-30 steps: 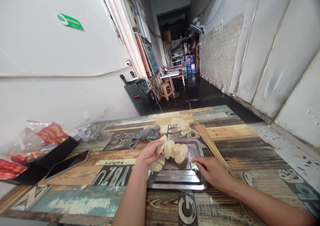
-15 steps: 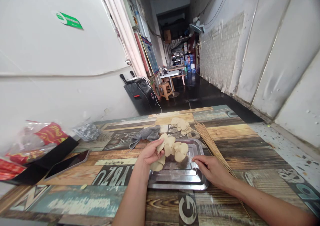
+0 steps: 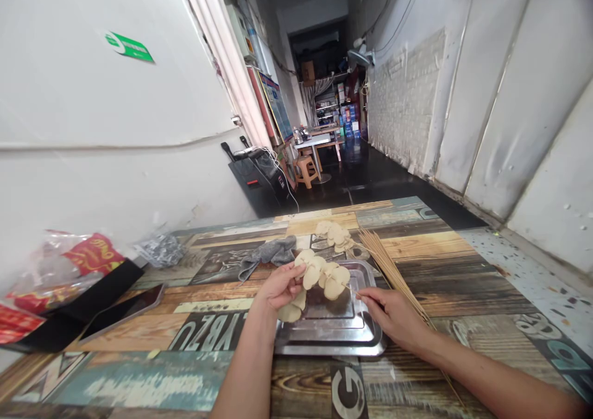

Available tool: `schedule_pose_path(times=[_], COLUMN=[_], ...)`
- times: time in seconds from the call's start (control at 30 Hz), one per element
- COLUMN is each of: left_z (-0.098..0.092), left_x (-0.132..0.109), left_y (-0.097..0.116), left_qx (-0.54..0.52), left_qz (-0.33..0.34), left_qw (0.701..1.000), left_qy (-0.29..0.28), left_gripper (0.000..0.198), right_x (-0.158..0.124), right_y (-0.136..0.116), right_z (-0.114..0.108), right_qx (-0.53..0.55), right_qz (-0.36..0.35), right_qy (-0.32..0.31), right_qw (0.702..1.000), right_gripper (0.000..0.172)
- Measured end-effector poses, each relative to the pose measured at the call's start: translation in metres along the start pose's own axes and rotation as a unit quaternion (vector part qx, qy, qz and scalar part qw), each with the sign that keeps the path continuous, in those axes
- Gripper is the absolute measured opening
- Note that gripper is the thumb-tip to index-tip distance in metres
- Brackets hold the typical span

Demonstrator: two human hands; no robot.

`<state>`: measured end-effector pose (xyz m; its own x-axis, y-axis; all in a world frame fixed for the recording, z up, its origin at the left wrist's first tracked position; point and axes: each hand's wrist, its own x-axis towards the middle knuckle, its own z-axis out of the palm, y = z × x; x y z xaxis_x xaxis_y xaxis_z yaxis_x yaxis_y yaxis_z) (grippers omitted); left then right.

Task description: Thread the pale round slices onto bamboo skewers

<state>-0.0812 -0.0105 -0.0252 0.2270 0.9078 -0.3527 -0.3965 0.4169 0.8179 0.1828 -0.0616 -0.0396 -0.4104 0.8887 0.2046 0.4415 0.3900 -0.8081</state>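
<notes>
Above a shiny metal tray (image 3: 324,345), my left hand (image 3: 285,289) pinches the left end of a row of thin, pale round slices (image 3: 334,281) that look like potato. The slices are threaded on a thin wooden skewer (image 3: 351,288). My right hand (image 3: 389,314) grips the bare end of this skewer, to the right of the slices. More pale slices (image 3: 291,311) show below my left fingers, over the tray's left side. Behind the tray, another cluster of slices (image 3: 334,235) lies on the table. The skewer's tip is hidden by slices and fingers.
A bundle of wooden skewers (image 3: 393,270) lies right of the tray. A grey cloth (image 3: 269,255) lies behind it. On the left of the patterned table (image 3: 315,382) are a tablet or phone (image 3: 123,311), a black box (image 3: 92,304) and plastic bags (image 3: 92,252).
The view has shifted slightly. My left fingers and the threaded slices have moved very little; both hands keep their hold.
</notes>
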Motion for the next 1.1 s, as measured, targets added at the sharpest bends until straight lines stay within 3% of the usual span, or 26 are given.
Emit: schedule_pose_path(times=[0.13,0.27,0.43,0.63,0.83,0.97,1.1], left_z=[0.005,0.008,0.01,0.028,0.056,0.061,0.068], left_x=[-0.001,0.001,0.0,-0.014,-0.013,-0.008,-0.008], left_y=[0.002,0.003,0.004,-0.002,-0.023,-0.036,-0.041], left_qx=[-0.013,-0.004,0.052,0.174,0.016,-0.101,-0.144], left_qz=[0.001,-0.013,0.032,-0.018,-0.045,-0.067,-0.065], left_qw=[1.0,0.996,0.984,0.985,0.999,0.993,0.987], left_qy=[0.018,0.083,0.166,0.007,-0.008,0.001,0.004], left_gripper=[0.024,0.025,0.02,0.031,0.027,0.023,0.02], right_x=[0.0,0.0,0.001,0.004,0.007,0.006,0.005], right_y=[0.001,0.002,0.001,0.001,-0.005,-0.009,-0.007], right_z=[0.001,0.0,0.0,0.005,0.013,0.021,0.026], right_qx=[0.0,0.007,0.009,0.029,0.062,0.073,0.084], right_qz=[0.001,0.013,0.012,0.038,0.045,0.044,0.032], right_qy=[0.008,0.028,0.057,0.094,0.103,0.089,0.081], right_qw=[1.0,0.999,0.998,0.994,0.992,0.992,0.993], right_gripper=[0.033,0.032,0.031,0.031,0.03,0.03,0.031])
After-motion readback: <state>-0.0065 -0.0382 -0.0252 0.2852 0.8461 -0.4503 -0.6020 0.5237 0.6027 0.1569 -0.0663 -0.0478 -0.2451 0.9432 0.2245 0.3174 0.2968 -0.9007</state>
